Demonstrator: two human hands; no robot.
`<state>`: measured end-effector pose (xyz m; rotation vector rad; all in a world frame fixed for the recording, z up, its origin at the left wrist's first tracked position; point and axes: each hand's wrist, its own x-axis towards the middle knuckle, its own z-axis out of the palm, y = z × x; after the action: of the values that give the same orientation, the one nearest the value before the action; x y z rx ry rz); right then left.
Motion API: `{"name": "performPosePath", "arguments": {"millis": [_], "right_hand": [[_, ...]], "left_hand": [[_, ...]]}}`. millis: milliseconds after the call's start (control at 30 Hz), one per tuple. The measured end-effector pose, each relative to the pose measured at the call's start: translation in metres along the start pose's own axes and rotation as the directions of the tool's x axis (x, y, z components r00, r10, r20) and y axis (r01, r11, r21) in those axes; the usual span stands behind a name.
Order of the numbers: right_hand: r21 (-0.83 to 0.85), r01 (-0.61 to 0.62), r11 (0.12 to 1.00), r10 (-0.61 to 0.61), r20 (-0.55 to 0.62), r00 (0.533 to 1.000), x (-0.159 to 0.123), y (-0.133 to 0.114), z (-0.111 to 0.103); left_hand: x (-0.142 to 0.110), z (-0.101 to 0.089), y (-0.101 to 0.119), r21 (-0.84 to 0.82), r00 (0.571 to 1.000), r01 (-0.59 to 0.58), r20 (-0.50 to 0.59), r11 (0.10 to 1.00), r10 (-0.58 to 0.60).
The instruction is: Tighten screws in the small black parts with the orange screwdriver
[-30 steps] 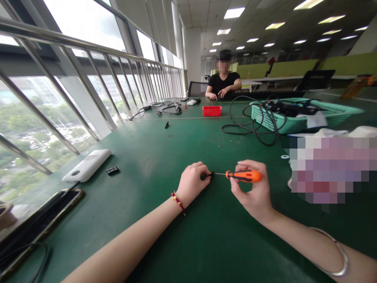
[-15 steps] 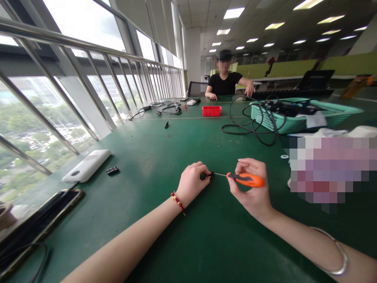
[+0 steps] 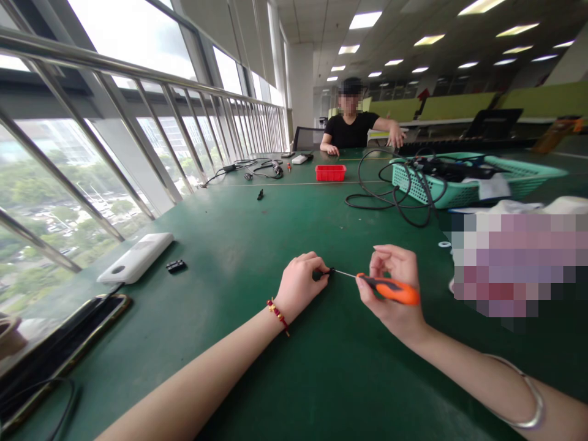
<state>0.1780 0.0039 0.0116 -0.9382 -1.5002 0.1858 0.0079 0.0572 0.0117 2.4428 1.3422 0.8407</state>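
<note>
My left hand (image 3: 301, 282) rests on the green table, its fingers closed round a small black part (image 3: 318, 275) that is mostly hidden. In my right hand (image 3: 399, 300) is a screwdriver (image 3: 392, 289) with an orange and black handle, gripped between thumb and fingers. Its thin metal shaft points left and slopes down to the right, the tip meeting the black part at my left fingertips. Whether the tip sits in a screw is too small to tell.
Left lie a white power bank (image 3: 136, 258), a phone (image 3: 64, 355) and a small black piece (image 3: 176, 266). Ahead are a red bin (image 3: 331, 173), another black piece (image 3: 260, 194) and a teal basket (image 3: 463, 195) with cables. A person (image 3: 350, 131) sits at the far end.
The screwdriver's handle end has swung down and right in my right hand, while its tip stays at the black part. My left hand is still. The person's arm has reached toward the basket side.
</note>
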Motion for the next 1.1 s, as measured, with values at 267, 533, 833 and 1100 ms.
{"name": "performPosePath", "arguments": {"millis": [267, 533, 833, 1100], "right_hand": [[-0.075, -0.001, 0.997, 0.008, 0.093, 0.996, -0.0028, -0.0035, -0.0021], [-0.103, 0.015, 0.995, -0.004, 0.110, 0.994, -0.0006, -0.0024, -0.0032], [-0.033, 0.066, 0.997, -0.067, -0.016, 0.998, -0.0008, 0.0010, 0.0007], [-0.175, 0.049, 0.983, -0.020, 0.164, 0.986, -0.0015, -0.0040, -0.0061]], "left_hand": [[0.0009, 0.0007, 0.0002, 0.006, 1.000, 0.001, -0.001, 1.000, -0.001], [0.0000, 0.0000, -0.0001, -0.002, 1.000, 0.000, 0.000, 1.000, 0.000], [0.0002, 0.0001, 0.0002, -0.003, 1.000, 0.002, -0.005, 1.000, -0.002], [-0.0004, -0.0002, -0.0003, -0.007, 1.000, 0.009, -0.005, 1.000, -0.009]]}}
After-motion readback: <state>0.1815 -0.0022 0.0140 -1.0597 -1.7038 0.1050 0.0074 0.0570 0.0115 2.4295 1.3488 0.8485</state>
